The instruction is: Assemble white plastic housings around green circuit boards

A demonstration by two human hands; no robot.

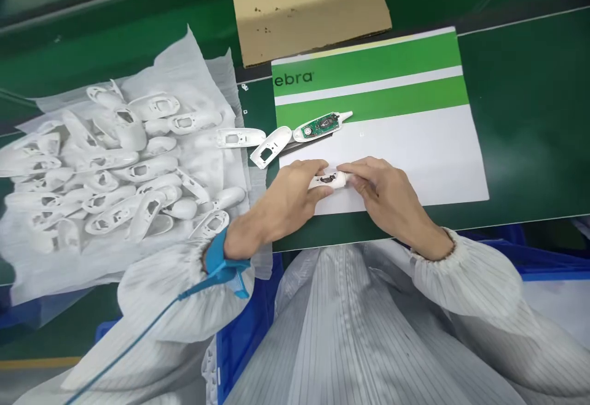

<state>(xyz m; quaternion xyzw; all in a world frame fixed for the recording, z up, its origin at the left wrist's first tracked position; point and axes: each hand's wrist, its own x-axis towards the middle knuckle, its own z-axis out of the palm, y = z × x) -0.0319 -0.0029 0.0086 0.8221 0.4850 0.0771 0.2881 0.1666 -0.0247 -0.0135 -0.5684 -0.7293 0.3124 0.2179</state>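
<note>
Between my hands is a slim white handheld device (328, 179) with a dark opening or part showing on its upper face. My left hand (302, 193) grips its body, thumb and fingers on opposite sides. At the narrow right end, my right hand (382, 191) pinches the tip; its fingers hide part of that end. Just beyond lies a similar white half shell with a green circuit board (324, 125) in it and a pointed tip. Two white shell covers, one flat (237, 137) and one angled (275, 142), lie to its left.
Many white plastic shells (145, 165) are heaped on a white foam sheet (184, 61) at the left. A green-and-white printed sheet (415, 141) lies under my hands. Behind it is a cardboard piece (313, 11). A blue wrist strap (221, 263) with a cord is on my left wrist.
</note>
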